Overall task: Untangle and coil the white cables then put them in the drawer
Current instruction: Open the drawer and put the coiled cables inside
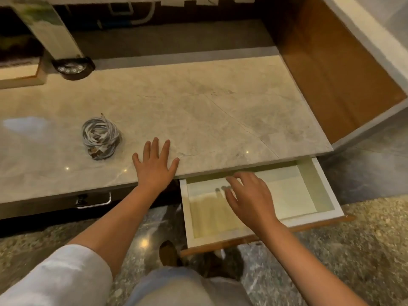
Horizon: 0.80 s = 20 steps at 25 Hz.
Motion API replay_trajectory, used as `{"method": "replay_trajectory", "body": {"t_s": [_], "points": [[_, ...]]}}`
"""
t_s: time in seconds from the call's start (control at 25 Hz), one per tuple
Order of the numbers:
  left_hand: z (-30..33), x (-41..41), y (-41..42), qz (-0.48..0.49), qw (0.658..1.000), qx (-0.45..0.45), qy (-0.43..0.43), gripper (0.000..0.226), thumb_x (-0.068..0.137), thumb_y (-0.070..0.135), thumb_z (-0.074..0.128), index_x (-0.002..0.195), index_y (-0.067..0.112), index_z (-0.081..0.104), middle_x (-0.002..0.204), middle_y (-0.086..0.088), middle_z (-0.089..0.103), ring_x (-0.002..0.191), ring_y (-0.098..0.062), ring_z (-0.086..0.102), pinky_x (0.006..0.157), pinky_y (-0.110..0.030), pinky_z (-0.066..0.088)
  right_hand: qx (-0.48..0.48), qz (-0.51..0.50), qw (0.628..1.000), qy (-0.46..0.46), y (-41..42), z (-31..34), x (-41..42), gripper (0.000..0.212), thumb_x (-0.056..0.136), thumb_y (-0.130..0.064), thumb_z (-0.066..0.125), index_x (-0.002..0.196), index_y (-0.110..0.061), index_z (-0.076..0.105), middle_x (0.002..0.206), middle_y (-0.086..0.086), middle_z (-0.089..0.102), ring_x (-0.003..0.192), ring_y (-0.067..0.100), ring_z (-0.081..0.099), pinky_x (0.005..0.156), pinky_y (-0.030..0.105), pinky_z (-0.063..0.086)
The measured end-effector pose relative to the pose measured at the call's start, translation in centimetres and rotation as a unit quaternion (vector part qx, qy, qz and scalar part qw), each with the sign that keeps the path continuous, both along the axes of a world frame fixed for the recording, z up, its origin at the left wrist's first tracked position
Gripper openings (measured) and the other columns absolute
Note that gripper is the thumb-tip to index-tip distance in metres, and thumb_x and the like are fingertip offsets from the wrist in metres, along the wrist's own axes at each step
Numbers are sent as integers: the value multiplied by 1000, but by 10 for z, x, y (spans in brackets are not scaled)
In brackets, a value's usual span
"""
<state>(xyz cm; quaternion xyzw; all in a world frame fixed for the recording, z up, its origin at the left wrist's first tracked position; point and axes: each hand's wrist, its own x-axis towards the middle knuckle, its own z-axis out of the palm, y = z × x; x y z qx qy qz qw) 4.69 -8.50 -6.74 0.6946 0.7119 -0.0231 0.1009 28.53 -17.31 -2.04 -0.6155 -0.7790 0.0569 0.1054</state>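
Note:
A bundle of coiled white cables (100, 136) lies on the marble counter (209, 111), at its left. My left hand (154, 162) rests flat on the counter near the front edge, fingers spread, a short way right of the cables and apart from them. Below the counter's edge a white drawer (329, 193) stands pulled out, and nothing lies inside it. My right hand (247, 195) hovers over the drawer's middle with fingers apart, holding nothing.
A shut drawer with a metal handle (95, 200) sits under the counter at the left. A dark round object (72, 68) stands at the counter's back left beside a white post. A wooden side panel (331, 69) rises at the right. My shoes show on the speckled floor.

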Motion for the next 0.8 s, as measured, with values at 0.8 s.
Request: {"method": "replay_trajectory", "body": {"t_s": [0.8], "points": [[-11,-25,-4,12,997,48,-56,70,85,66,32,146,40,11,159,-4,5,146,-19,0,111,-45,-12,4,581,813,18,251,16,-226,55,73,-16,74,124,-5,57,127,16,60,120,34,53,94,44,47]]}}
